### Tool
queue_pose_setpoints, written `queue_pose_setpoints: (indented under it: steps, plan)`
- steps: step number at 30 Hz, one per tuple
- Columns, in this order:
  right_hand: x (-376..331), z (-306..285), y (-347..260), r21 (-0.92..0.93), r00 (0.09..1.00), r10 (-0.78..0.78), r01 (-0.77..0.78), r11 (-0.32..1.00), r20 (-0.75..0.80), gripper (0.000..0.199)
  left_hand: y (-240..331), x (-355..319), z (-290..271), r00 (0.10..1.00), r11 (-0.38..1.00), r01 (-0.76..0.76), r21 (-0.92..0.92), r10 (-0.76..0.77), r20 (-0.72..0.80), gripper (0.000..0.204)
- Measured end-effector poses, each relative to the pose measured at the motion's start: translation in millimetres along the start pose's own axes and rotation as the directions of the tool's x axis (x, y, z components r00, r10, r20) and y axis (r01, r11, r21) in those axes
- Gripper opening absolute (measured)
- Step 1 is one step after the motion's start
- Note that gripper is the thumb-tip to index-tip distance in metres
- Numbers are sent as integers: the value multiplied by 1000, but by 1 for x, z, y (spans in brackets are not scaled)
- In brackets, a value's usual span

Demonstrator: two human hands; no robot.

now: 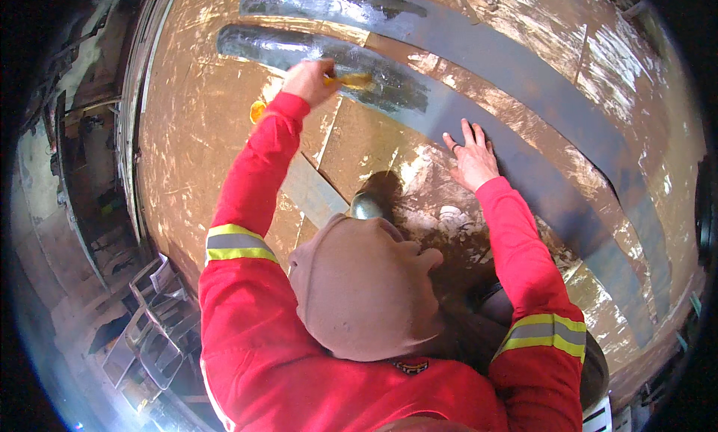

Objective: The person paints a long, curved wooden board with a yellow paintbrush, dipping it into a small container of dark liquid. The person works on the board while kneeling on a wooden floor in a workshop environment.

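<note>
So, left hand is closed around a yellow-handled brush, spreading dark wet coating on the long grey curved metal strip. Right hand lies open and flat on it, probably to steady it. 2 strips lie on the brown table.

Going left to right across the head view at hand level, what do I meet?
Orange lid → left hand → yellow-handled brush → wet dark patch on the near curved metal strip → right hand, flat on that strip.
</note>
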State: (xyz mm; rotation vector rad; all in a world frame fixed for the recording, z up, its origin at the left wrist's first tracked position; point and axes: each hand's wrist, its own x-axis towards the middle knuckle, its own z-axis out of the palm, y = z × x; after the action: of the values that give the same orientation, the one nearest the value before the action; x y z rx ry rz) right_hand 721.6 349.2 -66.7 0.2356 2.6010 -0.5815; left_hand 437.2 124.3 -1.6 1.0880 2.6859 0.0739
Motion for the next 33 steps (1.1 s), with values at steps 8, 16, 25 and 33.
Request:
queue_pose_setpoints:
  steps: [8,16,25,33]
  plan:
    - [0,7,9,1,998,-34,34,999,-57,69,-58,70,-4,961,875,275,398,-259,-94,23]
    - [8,5,6,-92,990,-139,138,986,3,78,44,71,-4,990,930,-140,338,123,73,15]
    - [9,-12,-4,-183,974,-147,178,967,172,78,56,19,44,996,995,83,50,-85,33,17]
    - [38,-37,7,-359,880,-107,296,885,463,85,112,-28,-33,826,888,389,-247,-454,-334,15]
